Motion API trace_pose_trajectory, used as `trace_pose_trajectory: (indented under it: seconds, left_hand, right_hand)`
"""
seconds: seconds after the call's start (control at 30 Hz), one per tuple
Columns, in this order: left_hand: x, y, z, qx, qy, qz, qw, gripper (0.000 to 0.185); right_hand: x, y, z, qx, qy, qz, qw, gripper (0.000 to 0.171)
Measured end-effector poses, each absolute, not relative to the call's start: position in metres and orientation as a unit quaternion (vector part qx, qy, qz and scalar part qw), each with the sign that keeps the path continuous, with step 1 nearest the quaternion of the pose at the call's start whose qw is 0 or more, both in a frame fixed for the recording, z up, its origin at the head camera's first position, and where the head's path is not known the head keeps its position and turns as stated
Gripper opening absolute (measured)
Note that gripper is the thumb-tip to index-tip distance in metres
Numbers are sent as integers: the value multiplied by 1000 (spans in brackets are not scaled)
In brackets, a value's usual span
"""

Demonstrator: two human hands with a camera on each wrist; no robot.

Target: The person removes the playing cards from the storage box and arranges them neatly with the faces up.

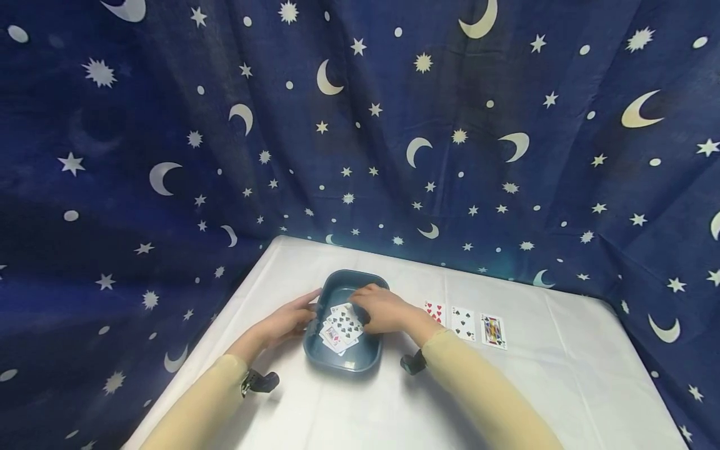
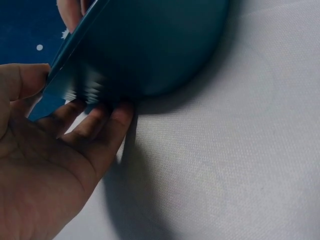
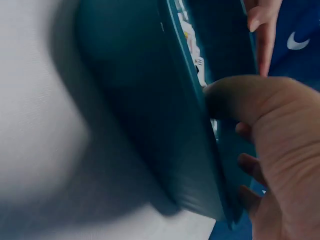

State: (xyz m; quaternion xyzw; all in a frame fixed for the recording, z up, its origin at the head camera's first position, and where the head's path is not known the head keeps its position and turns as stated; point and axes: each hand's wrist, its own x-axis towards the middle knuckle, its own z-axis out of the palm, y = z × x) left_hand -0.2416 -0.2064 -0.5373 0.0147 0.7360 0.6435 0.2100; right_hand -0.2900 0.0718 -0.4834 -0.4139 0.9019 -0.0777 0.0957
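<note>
A dark blue tray [image 1: 343, 362] sits on the white tablecloth and holds a loose pile of playing cards [image 1: 340, 328]. My left hand [image 1: 295, 317] grips the tray's left rim. In the left wrist view its thumb lies on top of the rim and its fingers [image 2: 112, 117] are under the tray [image 2: 150, 45]. My right hand [image 1: 378, 307] reaches into the tray from the right, curled over the cards. In the right wrist view its thumb [image 3: 235, 95] is at the tray rim [image 3: 185, 75] and its fingers are inside. Whether it pinches a card is hidden.
Three cards lie face up in a row right of the tray: a hearts card [image 1: 434, 311], a spades card [image 1: 464, 323] and a king [image 1: 493, 330]. A dark blue star-and-moon curtain [image 1: 450, 125] closes in the table at the back and sides.
</note>
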Motion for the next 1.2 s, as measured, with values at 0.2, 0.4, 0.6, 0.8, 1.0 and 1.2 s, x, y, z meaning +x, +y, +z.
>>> trace_pose_trajectory:
  seconds: [0.2,0.4,0.6,0.8,1.0,1.2]
  left_hand:
    - [-243,-204,-538,18,733,646,212,71]
    - [-243,-203,-538,16,738,641,211,71]
    - [-243,-203,-537,16,737,640,216,71]
    - [-243,-206,-536,20,728,649,219,72]
    - [-244,-208,-538,33,727,649,224,72]
    - [-244,-207,-537,33,729,647,223,71]
  right_hand:
    - [-290,62,-491,-410,902,-55,122,76]
    - [-288,56,-500,-422,897,-16,132,70]
    - [-281,51,-503,-419,899,23,124,68]
    - [-280,48,-504,-420,900,2,113,71]
    - [-288,50,-505,-393,913,-25,110,90]
    - [-290,46,-504,-381,915,-37,130,94]
